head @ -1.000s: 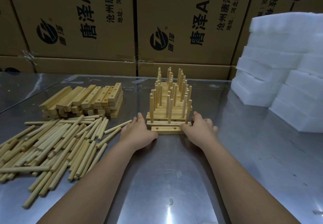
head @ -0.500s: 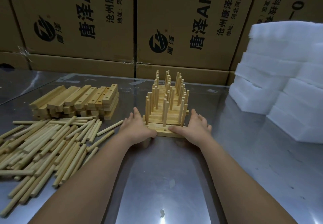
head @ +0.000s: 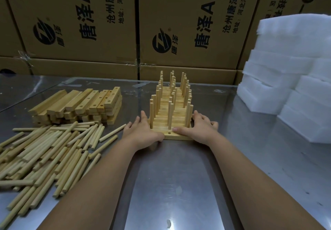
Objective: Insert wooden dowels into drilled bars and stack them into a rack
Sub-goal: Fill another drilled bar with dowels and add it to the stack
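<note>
Dowel rack [head: 171, 111] on steel table [head: 179, 176], left hand [head: 141, 133] and right hand [head: 198, 129] straight-fingered, pressing front bar [head: 179, 136]

One head-worn wide-angle view looks forward and down across the steel table [head: 175, 176], near the dowel rack [head: 170, 115] at twelve o'clock, with cardboard boxes [head: 188, 23] beyond.

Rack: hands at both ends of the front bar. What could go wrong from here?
Front bar shows an empty hole and no dowels; uneven pressure from the left hand and right hand could skew it against the rack. Upright dowels stand close to both hands; a bump might tilt them.
</note>
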